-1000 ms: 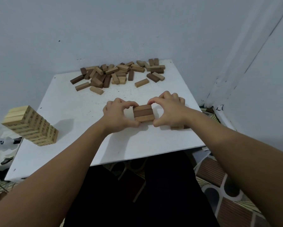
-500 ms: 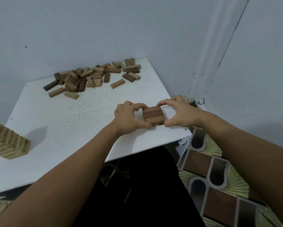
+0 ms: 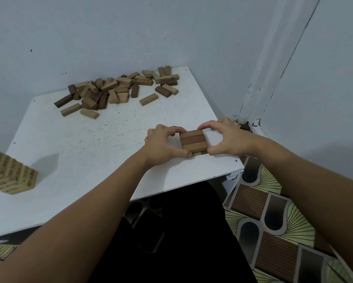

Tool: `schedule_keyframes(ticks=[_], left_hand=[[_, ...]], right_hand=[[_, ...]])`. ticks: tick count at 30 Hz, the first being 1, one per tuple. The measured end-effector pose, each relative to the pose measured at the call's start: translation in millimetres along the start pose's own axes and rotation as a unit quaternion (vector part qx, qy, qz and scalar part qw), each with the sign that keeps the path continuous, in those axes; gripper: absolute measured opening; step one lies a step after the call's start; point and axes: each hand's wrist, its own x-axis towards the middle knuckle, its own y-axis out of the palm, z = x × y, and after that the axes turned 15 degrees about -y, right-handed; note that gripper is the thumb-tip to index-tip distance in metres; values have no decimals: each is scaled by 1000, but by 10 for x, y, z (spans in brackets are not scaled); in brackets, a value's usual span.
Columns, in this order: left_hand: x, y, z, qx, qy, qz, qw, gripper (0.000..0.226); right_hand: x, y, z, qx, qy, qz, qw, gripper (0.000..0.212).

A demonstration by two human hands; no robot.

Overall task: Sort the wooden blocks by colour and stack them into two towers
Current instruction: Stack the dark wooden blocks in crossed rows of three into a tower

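Observation:
A low stack of brown blocks [image 3: 194,141] sits near the table's right front corner, three blocks side by side on top of a lower layer. My left hand [image 3: 163,142] pinches its left side with thumb and forefinger. My right hand [image 3: 225,137] pinches its right side the same way. A tall tower of light blocks [image 3: 10,174] stands at the left edge, partly cut off by the frame. A loose pile of mixed light and dark blocks [image 3: 118,89] lies at the back of the table.
The white table [image 3: 90,152] stands in a room corner, walls behind and to the right. Its right front corner is close to the brown stack. Patterned floor [image 3: 273,221] lies beyond the edge; my dark-clothed lap is below the front edge.
The view has swung to the right, so the light tower has slid toward the left edge. Both hands keep holding the brown stack in about the same place near the table's right edge.

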Motion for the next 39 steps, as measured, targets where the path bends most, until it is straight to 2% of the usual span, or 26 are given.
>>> schedule_keyframes(ticks=[4,10,14,23,29,32,34,35,37,39], left_hand=[[-19,8,24,-32,-2,17,999,74],[-19,-25,169,-85,-15,55,995,101],[-20,-12,199,-85,-12,47,995,86],[-20,18,182,-103,-7,34,994,72],[-22,21,179,-106,-14,29,994,73],[-49,5,171,-99,-14,42,994,84],[-86,-26,164,-110,-18,64,992,100],[-110,-41,147,-136,-22,66,988,102],[-158,-35,108,-239,-33,43,970,91],[-227,30,18,-368,-54,-1,928,78]], right_hand=[[-19,-17,17,5,0,2,1000,68],[-58,-40,14,14,-6,9,1000,75],[-62,-32,-43,28,-6,2,1000,81],[-63,1,-52,17,-5,-2,1000,71],[-60,9,-48,25,-5,-6,1000,70],[-74,11,-52,21,-2,2,1000,80],[-94,39,-61,46,-5,-30,998,79],[-104,69,-69,83,-11,-70,994,73],[-119,169,-50,185,-32,-170,967,64],[-91,289,24,282,-49,-250,925,66]])
